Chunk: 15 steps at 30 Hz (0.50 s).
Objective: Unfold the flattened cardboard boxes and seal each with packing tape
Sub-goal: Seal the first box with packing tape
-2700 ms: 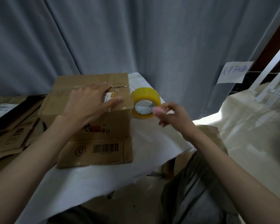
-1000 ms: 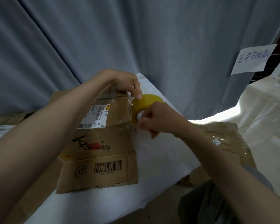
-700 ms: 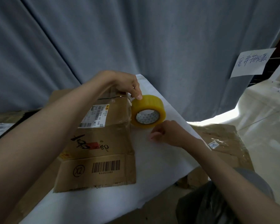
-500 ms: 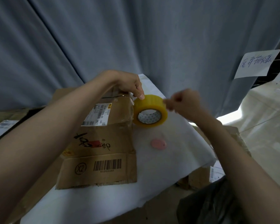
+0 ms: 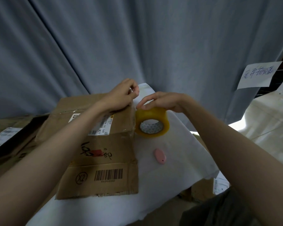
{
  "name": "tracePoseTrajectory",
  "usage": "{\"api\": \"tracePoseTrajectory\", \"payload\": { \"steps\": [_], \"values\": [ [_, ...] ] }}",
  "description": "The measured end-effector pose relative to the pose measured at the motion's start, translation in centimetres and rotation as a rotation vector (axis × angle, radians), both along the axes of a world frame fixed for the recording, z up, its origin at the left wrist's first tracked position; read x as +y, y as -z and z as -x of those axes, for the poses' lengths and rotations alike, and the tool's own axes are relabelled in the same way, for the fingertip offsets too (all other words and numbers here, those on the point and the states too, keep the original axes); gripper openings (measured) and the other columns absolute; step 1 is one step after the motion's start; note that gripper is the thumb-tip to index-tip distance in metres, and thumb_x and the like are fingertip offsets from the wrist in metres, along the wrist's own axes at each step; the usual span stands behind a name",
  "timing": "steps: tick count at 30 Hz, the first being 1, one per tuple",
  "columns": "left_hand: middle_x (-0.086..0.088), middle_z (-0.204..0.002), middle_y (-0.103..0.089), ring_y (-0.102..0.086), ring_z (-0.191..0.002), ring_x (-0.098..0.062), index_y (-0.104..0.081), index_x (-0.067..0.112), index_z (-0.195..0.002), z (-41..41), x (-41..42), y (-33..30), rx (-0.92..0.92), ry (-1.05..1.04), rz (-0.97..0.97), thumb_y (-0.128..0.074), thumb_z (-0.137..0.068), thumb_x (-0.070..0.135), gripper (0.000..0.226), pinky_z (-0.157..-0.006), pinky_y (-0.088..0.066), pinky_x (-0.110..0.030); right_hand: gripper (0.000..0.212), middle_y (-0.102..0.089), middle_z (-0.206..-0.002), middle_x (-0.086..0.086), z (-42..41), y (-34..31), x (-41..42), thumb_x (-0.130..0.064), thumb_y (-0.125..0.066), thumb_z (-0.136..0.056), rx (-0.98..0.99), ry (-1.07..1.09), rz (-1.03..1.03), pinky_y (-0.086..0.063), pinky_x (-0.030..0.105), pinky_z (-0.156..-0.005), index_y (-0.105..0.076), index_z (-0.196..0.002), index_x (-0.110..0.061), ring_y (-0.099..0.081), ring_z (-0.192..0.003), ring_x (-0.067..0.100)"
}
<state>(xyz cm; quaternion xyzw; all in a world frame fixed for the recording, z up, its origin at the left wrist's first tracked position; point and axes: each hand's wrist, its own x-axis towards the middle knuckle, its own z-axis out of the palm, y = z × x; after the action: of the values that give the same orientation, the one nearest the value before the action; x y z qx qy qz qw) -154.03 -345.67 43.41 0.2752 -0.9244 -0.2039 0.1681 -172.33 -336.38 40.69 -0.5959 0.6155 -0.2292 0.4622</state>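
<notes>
Two hands: at the box's far right corner.
Left hand: pinching the tape end.
Right hand: fingers curled over the tape roll.
Box: upright on the white table.

One cardboard box, one tape roll, one pink oval object, two hands.

White-covered table bears cardboard box, tape roll, pink cutter.
</notes>
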Motion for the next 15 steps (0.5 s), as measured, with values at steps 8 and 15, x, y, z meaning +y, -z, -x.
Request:
{"api": "tracePoseTrajectory", "payload": {
  "steps": [8,15],
  "values": [
    [0.001,-0.103,-0.056,-0.057,-0.082,-0.013,-0.056,0.021,-0.097,-1.1,1.0,1.0,0.177,-0.066,0.012,-0.056,-0.094,0.01,0.011,-0.069,-0.043,-0.016,0.022,-0.058,-0.128,0.003,-0.9,-1.3,-0.6,-0.028,-0.057,-0.098,0.018,-0.086,-0.089,-0.052,0.033,-0.099,-0.069,-0.115,-0.033,-0.058,-0.117,0.024],
    [-0.002,-0.098,-0.056,-0.054,-0.079,-0.009,-0.058,0.016,-0.097,-1.2,1.3,1.2,0.162,-0.065,0.039,-0.058,-0.088,0.003,0.016,-0.068,-0.042,-0.017,0.015,-0.06,-0.126,0.003,-0.3,-0.6,-0.8,-0.035,-0.068,-0.092,-0.019,-0.06,-0.072,-0.051,0.038,-0.103,-0.07,-0.106,-0.032,-0.058,-0.118,0.025]
  ]
}}
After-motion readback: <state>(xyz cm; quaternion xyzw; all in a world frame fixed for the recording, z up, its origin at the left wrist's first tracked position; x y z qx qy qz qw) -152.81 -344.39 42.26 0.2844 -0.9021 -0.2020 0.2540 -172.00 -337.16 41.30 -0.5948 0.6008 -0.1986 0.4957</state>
